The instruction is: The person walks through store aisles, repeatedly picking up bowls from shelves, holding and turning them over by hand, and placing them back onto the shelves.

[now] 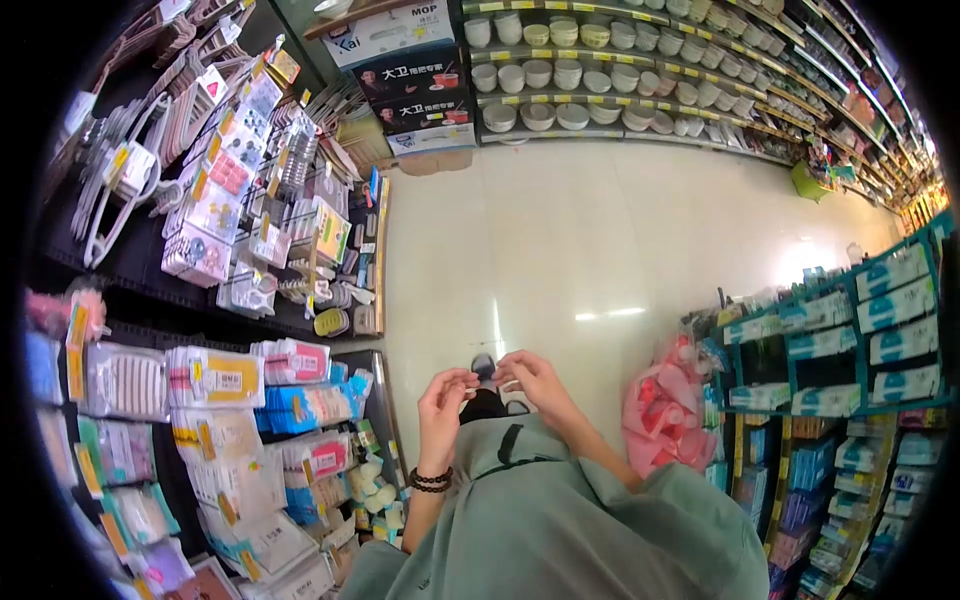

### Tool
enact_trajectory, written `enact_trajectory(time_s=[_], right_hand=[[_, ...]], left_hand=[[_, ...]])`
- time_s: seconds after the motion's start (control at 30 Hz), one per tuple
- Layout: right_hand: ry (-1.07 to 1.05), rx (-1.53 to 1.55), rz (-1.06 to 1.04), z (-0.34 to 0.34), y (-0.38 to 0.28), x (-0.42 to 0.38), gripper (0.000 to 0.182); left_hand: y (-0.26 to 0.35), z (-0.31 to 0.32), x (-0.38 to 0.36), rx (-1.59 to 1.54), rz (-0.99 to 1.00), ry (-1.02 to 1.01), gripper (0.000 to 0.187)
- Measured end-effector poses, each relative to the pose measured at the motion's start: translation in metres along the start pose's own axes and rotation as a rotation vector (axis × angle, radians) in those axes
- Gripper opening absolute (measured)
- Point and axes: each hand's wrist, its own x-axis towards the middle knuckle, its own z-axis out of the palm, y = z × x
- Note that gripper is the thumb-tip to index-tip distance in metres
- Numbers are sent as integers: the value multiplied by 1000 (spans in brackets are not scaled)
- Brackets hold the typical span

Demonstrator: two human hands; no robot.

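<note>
My left hand (446,400) is raised in front of my green garment (590,500), its fingers curled and close together, with a dark bead bracelet (431,480) on the wrist. Just to its right is my right hand (528,378), its fingers bent toward the left one. A small gap lies between the two hands. Whether anything thin is between the fingertips is too small to make out. Beneath the hands a dark shoe (484,366) shows on the pale floor.
Hanging packets (215,378) and hangers (130,190) line the left racks. Bowls (538,72) fill shelves ahead, beside stacked mop boxes (415,75). A pink plastic bundle (668,410) stands at right, near shelves of boxed packs (895,320). Glossy floor (560,230) runs between.
</note>
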Motion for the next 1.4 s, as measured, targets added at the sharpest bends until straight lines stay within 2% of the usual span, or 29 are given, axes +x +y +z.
enact_trajectory(time_s=[0.3, 0.57, 0.7, 0.87, 1.1, 1.3, 1.4], right_hand=[[104, -78, 51, -7, -91, 183, 22], [102, -78, -46, 20, -211, 344, 22], [60, -16, -29, 38, -244, 408, 23], [-39, -71, -24, 48, -266, 500, 23], [-145, -104, 30, 67, -328, 642, 25], [-196, -25, -104, 64, -395, 771, 25], [-277, 63, -92, 77, -430, 827, 26]], left_hand=[[37, -9, 216, -128, -45, -76, 20], [115, -28, 399, -96, 90, -57, 19], [142, -37, 459, -48, 93, -70, 18], [143, -44, 526, -39, 77, -96, 18], [175, -56, 659, 62, 54, -70, 19], [231, -64, 786, 69, 69, 24, 21], [257, -67, 838, 41, 103, 137, 22]])
